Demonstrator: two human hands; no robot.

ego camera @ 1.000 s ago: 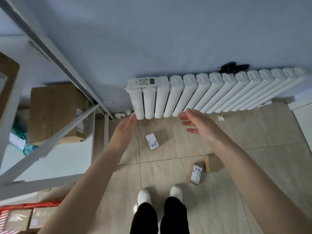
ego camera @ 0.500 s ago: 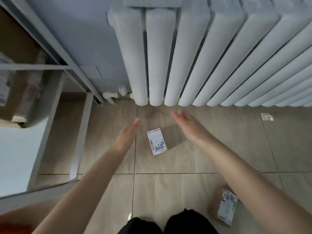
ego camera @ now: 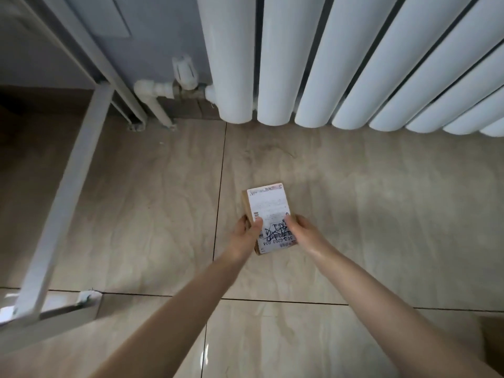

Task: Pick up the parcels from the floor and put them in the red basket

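**PARCEL PICK-UP: GRIP STATUS & HANDLING**

Head view. One small parcel (ego camera: 268, 214), brown cardboard w/ a white shipping label (ego camera: 268, 205) on top, is seen over the tiled floor (ego camera: 381, 214), in front of the white radiator (ego camera: 313, 64). Whether it is lifted clear of the tile cannot be told. It is gripped at its near end by both hands. The left hand (ego camera: 245, 236) is set w/ thumb pressed on the label and fingers at the left edge. The right hand (ego camera: 302, 233) is set w/ thumb on the label, its fingers hidden at the right edge. A grey metal frame (ego camera: 68, 200) is seen at left, and a pipe valve (ego camera: 185, 69) beside the radiator. The red basket is not in view.

Handling (est.): the box is judged stiff, flat-sided and prob. light, as a thumb-and-finger hold suffices. The label looks smooth, so slip is possible. Hold is best taken on the opposite long cardboard edges, approx. mid-length. Contents unknown, so it is to be treated as fragile.
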